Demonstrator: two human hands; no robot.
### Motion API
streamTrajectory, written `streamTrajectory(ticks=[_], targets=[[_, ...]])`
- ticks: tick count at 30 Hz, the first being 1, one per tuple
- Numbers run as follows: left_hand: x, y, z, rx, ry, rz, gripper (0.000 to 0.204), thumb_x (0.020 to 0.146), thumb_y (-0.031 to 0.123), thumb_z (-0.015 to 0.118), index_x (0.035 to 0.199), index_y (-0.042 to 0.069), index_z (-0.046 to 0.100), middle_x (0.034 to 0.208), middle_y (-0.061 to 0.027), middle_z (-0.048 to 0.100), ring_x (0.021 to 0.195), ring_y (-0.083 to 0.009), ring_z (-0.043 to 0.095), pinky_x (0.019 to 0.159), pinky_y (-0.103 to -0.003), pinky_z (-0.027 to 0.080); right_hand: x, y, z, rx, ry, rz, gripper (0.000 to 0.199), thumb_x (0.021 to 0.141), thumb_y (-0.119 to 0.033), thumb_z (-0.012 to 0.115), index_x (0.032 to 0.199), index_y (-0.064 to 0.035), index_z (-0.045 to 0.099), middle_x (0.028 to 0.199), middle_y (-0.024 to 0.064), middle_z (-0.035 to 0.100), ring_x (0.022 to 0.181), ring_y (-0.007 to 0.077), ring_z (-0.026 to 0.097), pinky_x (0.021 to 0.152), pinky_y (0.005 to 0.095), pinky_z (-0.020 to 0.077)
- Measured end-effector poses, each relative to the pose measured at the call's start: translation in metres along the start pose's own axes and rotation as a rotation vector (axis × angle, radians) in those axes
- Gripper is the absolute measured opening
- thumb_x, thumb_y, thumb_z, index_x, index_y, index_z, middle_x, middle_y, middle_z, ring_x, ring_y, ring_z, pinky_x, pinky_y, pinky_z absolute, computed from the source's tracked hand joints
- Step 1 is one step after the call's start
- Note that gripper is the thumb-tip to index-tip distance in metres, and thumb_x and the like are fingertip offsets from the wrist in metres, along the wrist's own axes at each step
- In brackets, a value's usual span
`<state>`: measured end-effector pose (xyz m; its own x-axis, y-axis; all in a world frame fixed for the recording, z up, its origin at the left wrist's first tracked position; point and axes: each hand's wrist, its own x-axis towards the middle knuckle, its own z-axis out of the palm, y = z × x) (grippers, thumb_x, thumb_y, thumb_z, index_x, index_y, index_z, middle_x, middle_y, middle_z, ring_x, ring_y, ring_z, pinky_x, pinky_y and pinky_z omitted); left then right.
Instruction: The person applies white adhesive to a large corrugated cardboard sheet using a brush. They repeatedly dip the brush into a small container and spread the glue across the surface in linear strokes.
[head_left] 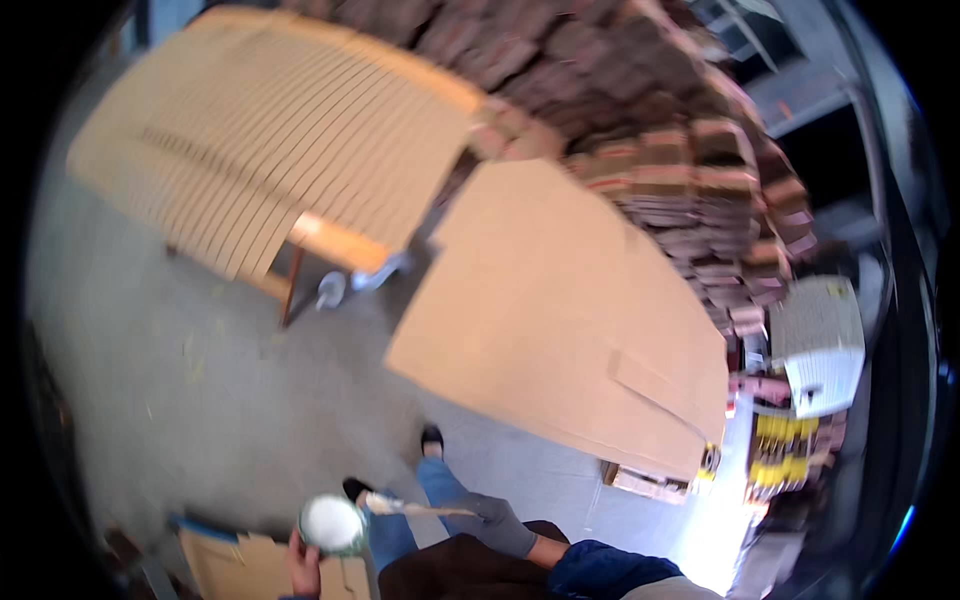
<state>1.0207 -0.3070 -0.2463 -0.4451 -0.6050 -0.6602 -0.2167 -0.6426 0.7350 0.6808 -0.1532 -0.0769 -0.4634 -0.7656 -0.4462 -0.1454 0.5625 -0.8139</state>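
Left hand (301,567) holds tin (333,524); right hand (503,523) (gloved) grips brush (410,507) beside it.

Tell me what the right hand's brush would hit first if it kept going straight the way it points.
Likely the white-filled can in the left hand: the brush in the gloved right hand points left at it, though depth is unclear.

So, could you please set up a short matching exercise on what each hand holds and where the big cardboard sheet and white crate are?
Things:
1. left hand
2. right hand
3. cardboard sheet
4. white crate

Descriptions:
A. far right, beside stacked goods
B. gloved, holds a brush
C. bare, holds a round white tub
D. middle, lying flat

Pairs: 1-C, 2-B, 3-D, 4-A
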Motion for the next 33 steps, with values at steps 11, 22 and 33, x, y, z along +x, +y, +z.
streamTrajectory(ticks=[11, 22, 33], targets=[[-0.158, 0.089, 0.151, 0.651, -0.255, -0.135, 0.059, 0.091, 0.039, 0.06, 0.131, -0.004, 0.055, 0.118, -0.0167, 0.064, 0.105, -0.0266, 0.062, 0.088, -0.036, 0.051, -0.219, -0.006, -0.142, 0.492, 0.444, 0.093, 0.025, 0.095, -0.025, 0.062, 0.106, -0.0032, 0.063, 0.088, 0.0059, 0.065, 0.081, 0.0123, 0.058, 0.075, 0.0293, 0.0489], [-0.271, -0.001, 0.48, 0.572, -0.798, -0.07, 0.051, 0.092, 0.005, 0.053, 0.142, 0.004, 0.044, 0.118, -0.01, 0.062, 0.098, -0.0183, 0.064, 0.081, -0.032, 0.055, -0.54, 0.168, -0.285, 1.187, 0.936, -0.178, 0.033, 0.1, -0.029, 0.054, 0.115, 0.0, 0.059, 0.09, 0.0116, 0.067, 0.077, 0.019, 0.068, 0.068, 0.0314, 0.0571], [-0.35, -0.13, 0.728, 0.796, -1.136, -0.135, 0.051, 0.092, 0.006, 0.057, 0.142, 0.004, 0.046, 0.103, -0.0101, 0.066, 0.081, -0.0144, 0.064, 0.07, -0.028, 0.056, -0.682, 0.248, -0.343, 0.851, 1.555, 0.169, 0.014, 0.095, -0.01, 0.058, 0.098, 0.0026, 0.063, 0.075, 0.0079, 0.065, 0.063, 0.0141, 0.063, 0.058, 0.0276, 0.0533]])
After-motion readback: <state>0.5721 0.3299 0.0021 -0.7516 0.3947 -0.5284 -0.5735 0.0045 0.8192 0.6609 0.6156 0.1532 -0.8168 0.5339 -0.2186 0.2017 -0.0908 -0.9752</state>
